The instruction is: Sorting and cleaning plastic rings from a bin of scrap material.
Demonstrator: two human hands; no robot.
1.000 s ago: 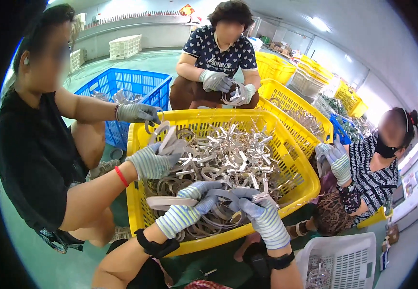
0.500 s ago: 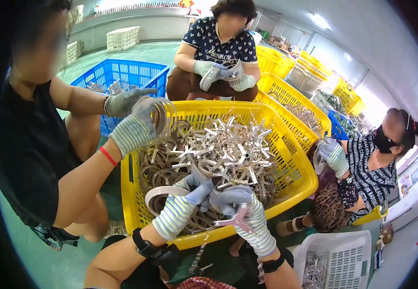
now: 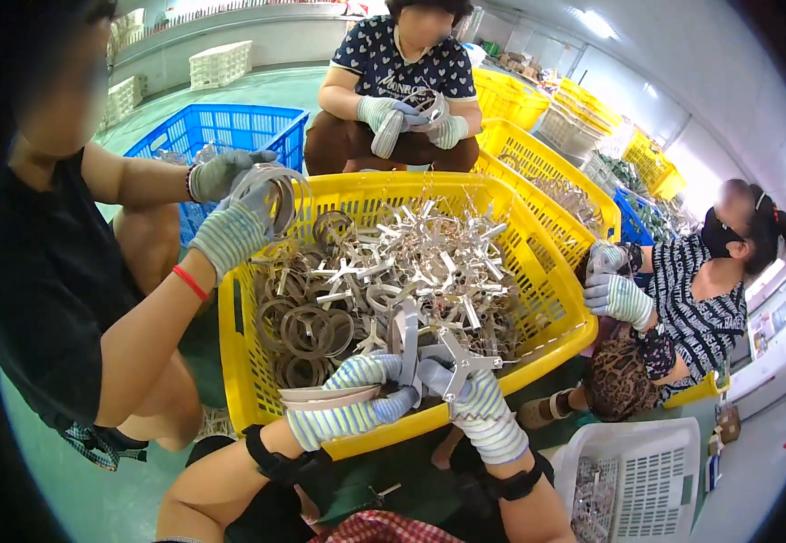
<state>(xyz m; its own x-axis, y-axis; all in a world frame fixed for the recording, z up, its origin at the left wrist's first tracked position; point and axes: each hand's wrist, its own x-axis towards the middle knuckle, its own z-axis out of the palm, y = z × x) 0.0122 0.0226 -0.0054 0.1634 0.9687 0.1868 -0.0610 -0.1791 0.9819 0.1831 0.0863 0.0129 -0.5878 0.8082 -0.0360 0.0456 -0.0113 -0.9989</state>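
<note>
My left hand (image 3: 347, 409), in a striped, grey-fingered glove, is closed around a few flat metal rings (image 3: 328, 395). Its fingertips pinch another metal ring (image 3: 404, 337), which stands on edge between my two hands. My right hand (image 3: 483, 412), gloved alike, grips a three-armed silver metal bracket (image 3: 465, 364) beside that ring, and its fingertips come near or touch the ring; I cannot tell which. Both hands are above the near rim of a yellow crate (image 3: 551, 357). Loose rings (image 3: 307, 330) lie at its left, with a heap of three-armed brackets (image 3: 447, 258) in the middle.
Co-workers sit around the crate: one at left holds rings (image 3: 277, 195), one opposite handles a ring (image 3: 431, 107), one at right has gloved hands (image 3: 617, 294) together. A blue crate (image 3: 271, 122), another yellow crate (image 3: 547, 154) and a white basket (image 3: 655, 434) stand around.
My right hand has turned the bracket so its arms face upward. The ring between my hands now stands upright. The left co-worker's rings and hands have shifted slightly.
</note>
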